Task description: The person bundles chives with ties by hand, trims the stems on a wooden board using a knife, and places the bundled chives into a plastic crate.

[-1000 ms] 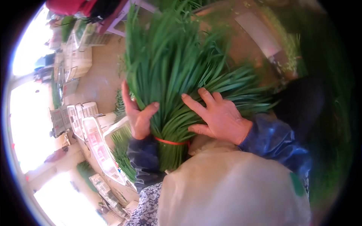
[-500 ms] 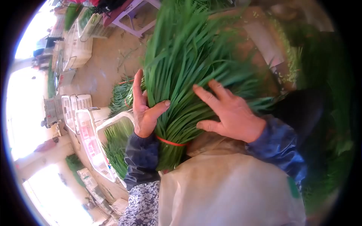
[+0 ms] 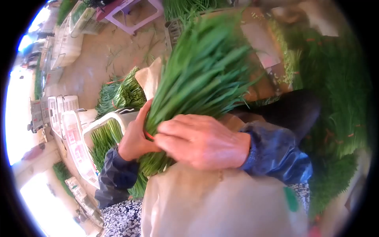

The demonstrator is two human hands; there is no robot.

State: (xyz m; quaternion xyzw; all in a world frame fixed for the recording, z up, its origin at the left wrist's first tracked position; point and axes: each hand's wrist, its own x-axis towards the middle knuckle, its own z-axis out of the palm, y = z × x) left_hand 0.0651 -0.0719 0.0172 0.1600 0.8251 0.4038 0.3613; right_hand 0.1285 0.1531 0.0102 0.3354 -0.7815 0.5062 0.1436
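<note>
A thick bundle of garlic chives (image 3: 197, 75) leans over my lap, its leaves fanned upward and slightly blurred. Around its lower part runs a red band (image 3: 149, 135), mostly covered by my hands. My left hand (image 3: 134, 140) grips the bundle from the left side, thumb across the front. Lying over the front at the band, my right hand (image 3: 203, 142) has its fingers curled together against the stalks; its fingertips are partly hidden. The cut stalk ends show below my left hand, beside the beige apron (image 3: 221, 197).
A white basket (image 3: 85, 136) with more chives stands at my left, and tied bundles (image 3: 122, 93) lie beyond it. A purple stool (image 3: 136, 17) is at the far side. Stacked chives (image 3: 335, 91) fill the right. White crates (image 3: 65, 47) line the left.
My right hand has moved from the spread leaves down and left to the red band, its fingers now curled. My left hand has gone lower and closed round the bundle; the leaves are gathered narrower.
</note>
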